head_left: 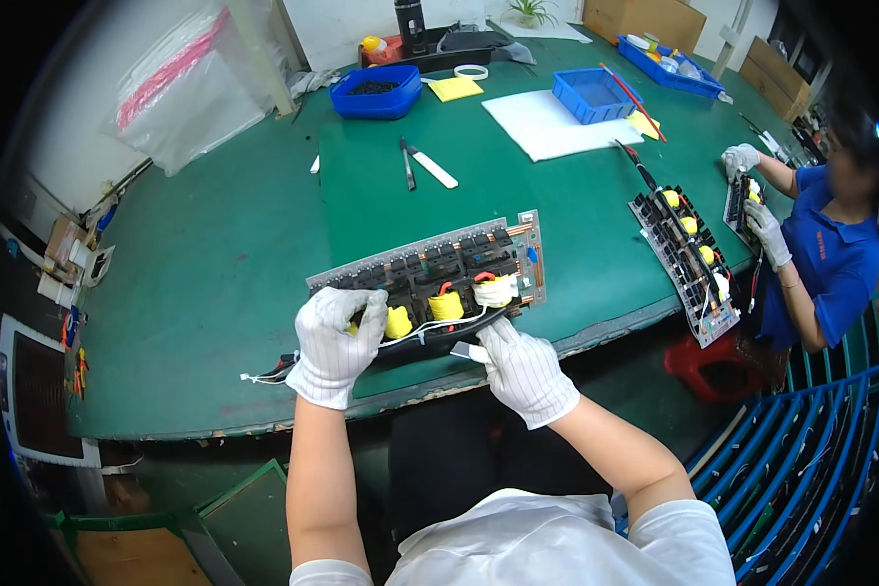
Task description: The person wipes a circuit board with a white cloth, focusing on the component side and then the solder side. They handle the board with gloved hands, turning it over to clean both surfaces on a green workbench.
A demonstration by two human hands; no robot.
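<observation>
A long circuit board (pixel 415 256) lies near the table's front edge, bearing rows of black parts, yellow-wrapped coils (pixel 446 305) and a white-wrapped coil (pixel 495 290). My left hand (pixel 334 342), in a white striped glove, is at the board's left end, fingers pinched together by the black parts; what they hold is hidden. White wires (pixel 423 333) and a black cable run along the board's near side. My gloved right hand (pixel 527 369) is closed on a short flat white-and-grey tool (pixel 470 352), its fingertips against the board's near edge.
A black-and-white pair of slim tools (pixel 432 168) lies beyond the board. Farther back are a blue bin of black parts (pixel 376 93), a white sheet (pixel 547 132) and a blue tray (pixel 596 95). At right, a second board (pixel 689 254) lies before a gloved co-worker (pixel 825 244).
</observation>
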